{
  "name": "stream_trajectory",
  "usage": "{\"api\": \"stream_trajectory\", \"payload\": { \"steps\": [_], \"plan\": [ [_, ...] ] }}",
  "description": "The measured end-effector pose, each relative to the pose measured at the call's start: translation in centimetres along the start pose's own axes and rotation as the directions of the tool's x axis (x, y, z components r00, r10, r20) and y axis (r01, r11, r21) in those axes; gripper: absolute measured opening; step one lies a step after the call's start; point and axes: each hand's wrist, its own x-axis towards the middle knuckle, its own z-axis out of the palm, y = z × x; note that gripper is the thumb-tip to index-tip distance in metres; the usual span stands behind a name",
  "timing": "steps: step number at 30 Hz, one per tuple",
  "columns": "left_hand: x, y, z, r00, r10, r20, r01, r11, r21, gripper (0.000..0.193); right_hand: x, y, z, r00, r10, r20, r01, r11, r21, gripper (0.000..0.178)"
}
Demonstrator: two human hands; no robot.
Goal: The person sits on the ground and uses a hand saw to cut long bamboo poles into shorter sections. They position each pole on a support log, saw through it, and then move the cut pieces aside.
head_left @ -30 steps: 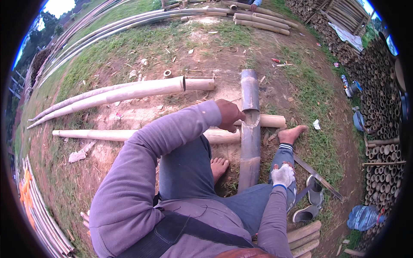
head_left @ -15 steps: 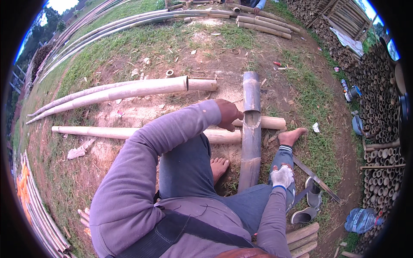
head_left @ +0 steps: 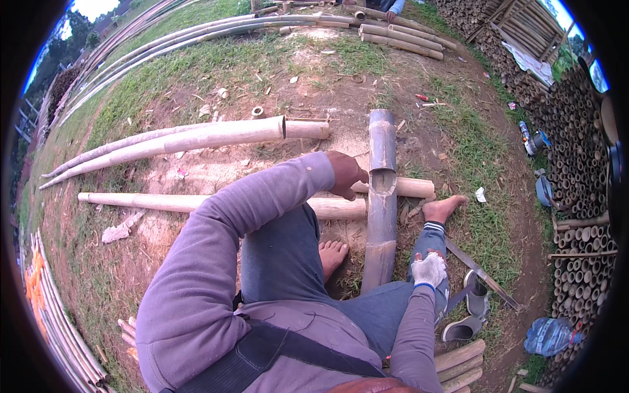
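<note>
A dark bamboo pole [head_left: 381, 229] lies lengthwise between my legs, with a notch [head_left: 382, 182] cut in its upper side. Beside that cut, my left hand [head_left: 345, 175] hangs with its fingers apart and nothing in it. Its index fingertip reaches close to the pole's left edge; I cannot tell if they touch. My right hand [head_left: 430, 269], in a whitish glove with bare fingertips, rests on my right shin, thumb and fingers apart. To its right, on the grass, lies a long flat blade-like tool [head_left: 483, 274].
Pale bamboo poles [head_left: 196, 139] lie to the left, and another [head_left: 141, 201] passes crosswise by the dark one. Grey sandals [head_left: 463, 329] and a clear blue plastic bottle [head_left: 549, 336] are at right. Cut bamboo stacks [head_left: 580, 150] line the right side. Another person's hand [head_left: 391, 16] shows far ahead.
</note>
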Motion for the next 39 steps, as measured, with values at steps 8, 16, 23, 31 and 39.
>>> {"api": "stream_trajectory", "payload": {
  "steps": [8,16,23,31,39],
  "plan": [
    [-0.1,-0.5,0.1,1.0,-0.01,0.005,0.01,1.0,0.01,0.063,0.0,-0.4,-0.8,0.999,0.027,0.041,-0.029,0.999,0.025,0.047],
    [-0.1,-0.7,0.3,1.0,-0.002,-0.001,0.003,1.0,0.018,0.063,0.1,0.0,-0.2,0.999,0.017,0.027,-0.019,0.998,0.054,0.045],
    [0.1,-1.4,0.8,1.0,0.012,-0.012,-0.012,1.0,0.004,0.064,0.3,0.3,0.2,0.999,0.007,0.04,-0.01,0.997,0.079,0.046],
    [0.0,-1.8,0.9,0.999,0.023,-0.024,-0.023,1.0,-0.003,0.064,0.1,0.0,-0.1,0.999,0.016,0.03,-0.018,0.998,0.066,0.048],
    [0.1,-2.0,0.9,0.999,0.038,-0.034,-0.038,0.999,0.01,0.061,0.0,0.0,-0.3,1.0,0.016,0.004,-0.016,0.999,0.032,0.049]
  ]
}}
